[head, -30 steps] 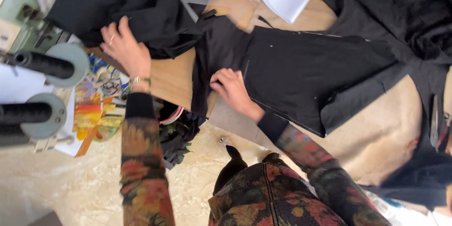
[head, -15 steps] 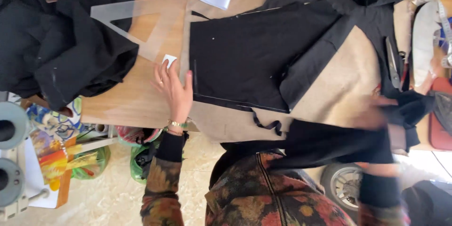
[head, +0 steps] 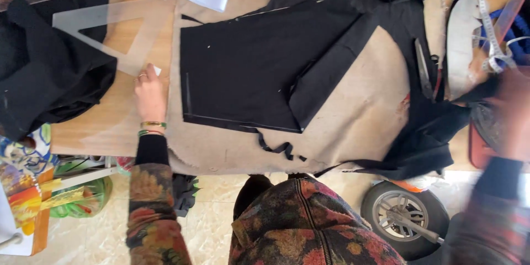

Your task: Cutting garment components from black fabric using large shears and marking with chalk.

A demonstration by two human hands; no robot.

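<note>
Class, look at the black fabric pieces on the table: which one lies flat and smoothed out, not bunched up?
The large black panel in the middle of the beige cloth, right of the left hand. The black fabric at far left is heaped and crumpled.

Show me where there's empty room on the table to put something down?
Bare tan cloth lies between the flat black fabric piece and the scissors. Bare wood lies under the left hand, beside the black heap. The right hand side is crowded with a tape measure and black cloth.
</note>
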